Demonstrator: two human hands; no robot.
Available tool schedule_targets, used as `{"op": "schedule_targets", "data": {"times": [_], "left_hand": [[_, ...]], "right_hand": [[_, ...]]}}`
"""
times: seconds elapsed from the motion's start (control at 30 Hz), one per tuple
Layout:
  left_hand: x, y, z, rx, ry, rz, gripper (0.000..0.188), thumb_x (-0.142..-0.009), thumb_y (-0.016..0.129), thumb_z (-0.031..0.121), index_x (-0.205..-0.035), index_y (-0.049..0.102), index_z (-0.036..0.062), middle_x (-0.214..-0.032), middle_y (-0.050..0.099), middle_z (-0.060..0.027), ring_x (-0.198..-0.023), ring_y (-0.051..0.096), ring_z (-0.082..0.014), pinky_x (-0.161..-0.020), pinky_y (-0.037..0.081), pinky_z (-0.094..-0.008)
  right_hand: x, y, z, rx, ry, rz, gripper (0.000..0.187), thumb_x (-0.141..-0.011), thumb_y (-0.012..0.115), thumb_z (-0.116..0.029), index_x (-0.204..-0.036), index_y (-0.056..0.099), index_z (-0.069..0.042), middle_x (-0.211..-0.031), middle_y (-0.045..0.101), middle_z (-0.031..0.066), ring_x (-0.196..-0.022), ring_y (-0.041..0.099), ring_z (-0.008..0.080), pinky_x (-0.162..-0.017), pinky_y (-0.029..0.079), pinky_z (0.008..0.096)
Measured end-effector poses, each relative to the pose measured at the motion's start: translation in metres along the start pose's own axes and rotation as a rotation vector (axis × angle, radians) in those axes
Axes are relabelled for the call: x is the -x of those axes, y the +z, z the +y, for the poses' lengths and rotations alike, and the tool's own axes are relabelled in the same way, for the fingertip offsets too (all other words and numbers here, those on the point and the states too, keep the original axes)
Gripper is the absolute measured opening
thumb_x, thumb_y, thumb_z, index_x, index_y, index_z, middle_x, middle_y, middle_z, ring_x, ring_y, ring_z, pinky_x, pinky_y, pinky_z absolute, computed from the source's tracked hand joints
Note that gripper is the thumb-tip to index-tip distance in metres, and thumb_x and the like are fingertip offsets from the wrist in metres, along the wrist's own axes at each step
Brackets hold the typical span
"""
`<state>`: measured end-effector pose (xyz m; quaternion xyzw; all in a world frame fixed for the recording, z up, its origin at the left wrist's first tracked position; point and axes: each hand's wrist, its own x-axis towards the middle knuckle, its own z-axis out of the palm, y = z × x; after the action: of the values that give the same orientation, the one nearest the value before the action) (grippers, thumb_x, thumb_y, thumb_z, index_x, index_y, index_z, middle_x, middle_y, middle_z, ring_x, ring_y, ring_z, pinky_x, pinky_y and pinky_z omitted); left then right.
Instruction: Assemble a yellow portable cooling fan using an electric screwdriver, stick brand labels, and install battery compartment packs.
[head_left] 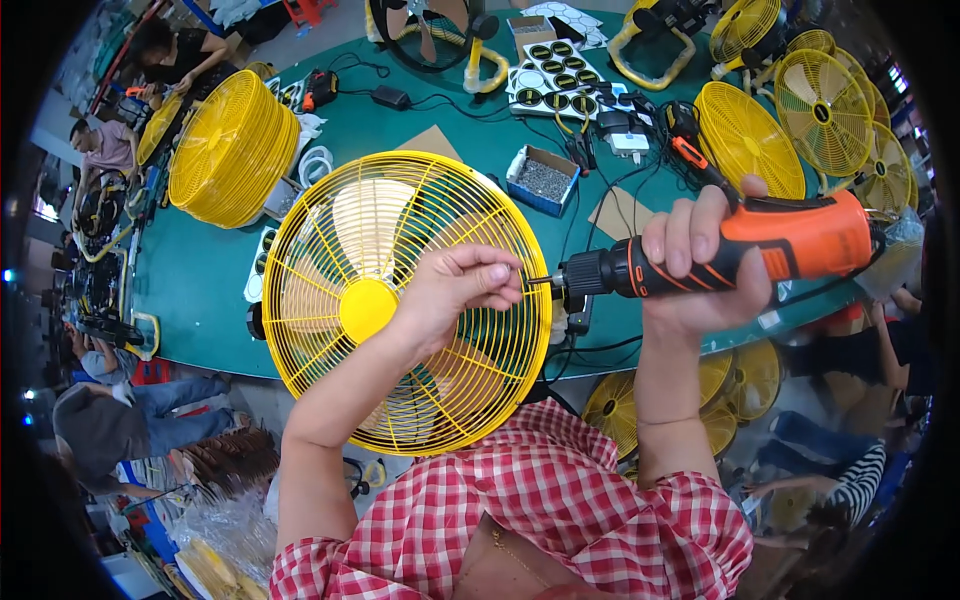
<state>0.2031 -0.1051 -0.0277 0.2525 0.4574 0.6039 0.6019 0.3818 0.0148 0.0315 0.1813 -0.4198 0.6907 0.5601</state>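
A yellow wire-caged fan [369, 311] stands at the table's near edge, its cage facing me and pale blades showing behind the wires. My right hand [700, 265] is wrapped round an orange and black electric screwdriver [800, 240], held level and pointing left. Its bit reaches the right rim of the fan cage. Just left of that tip, my left hand [455, 290] is closed in a pinch in front of the cage. Whatever lies between its fingertips is too small or hidden to make out.
On the green table [420, 105] lie a blue box of small screws [543, 180], cardboard pieces, cables and a sheet of round labels [556, 75]. Stacked yellow fan cages [228, 150] stand at left. More yellow fans [822, 112] stand at right. Other people work around the table.
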Motion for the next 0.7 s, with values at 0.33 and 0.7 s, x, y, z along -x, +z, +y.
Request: {"op": "schedule_targets", "data": {"times": [0.33,0.7], "left_hand": [[0.013,0.002,-0.012,-0.191,0.266,-0.004,0.016,-0.082,0.062,0.009,-0.095,0.063,-0.0001,-0.08,0.063,-0.0053,-0.072,0.059,-0.0116,-0.068,0.048,-0.0247],[0.018,0.001,-0.008,-0.047,0.074,-0.14,0.017,-0.087,0.055,0.013,-0.093,0.06,-0.0023,-0.081,0.062,-0.0052,-0.068,0.056,-0.01,-0.066,0.048,-0.0234]], "right_hand": [[-0.006,0.016,0.003,-0.037,0.089,-0.137,0.055,-0.079,0.059,-0.024,-0.125,0.032,-0.011,-0.072,0.048,0.0063,-0.061,0.053,0.0187,-0.064,0.044,0.0352],[-0.023,0.004,0.012,-0.165,0.163,-0.27,0.054,-0.079,0.056,-0.024,-0.125,0.032,-0.007,-0.071,0.049,0.0086,-0.059,0.052,0.0189,-0.061,0.045,0.0351]]}}
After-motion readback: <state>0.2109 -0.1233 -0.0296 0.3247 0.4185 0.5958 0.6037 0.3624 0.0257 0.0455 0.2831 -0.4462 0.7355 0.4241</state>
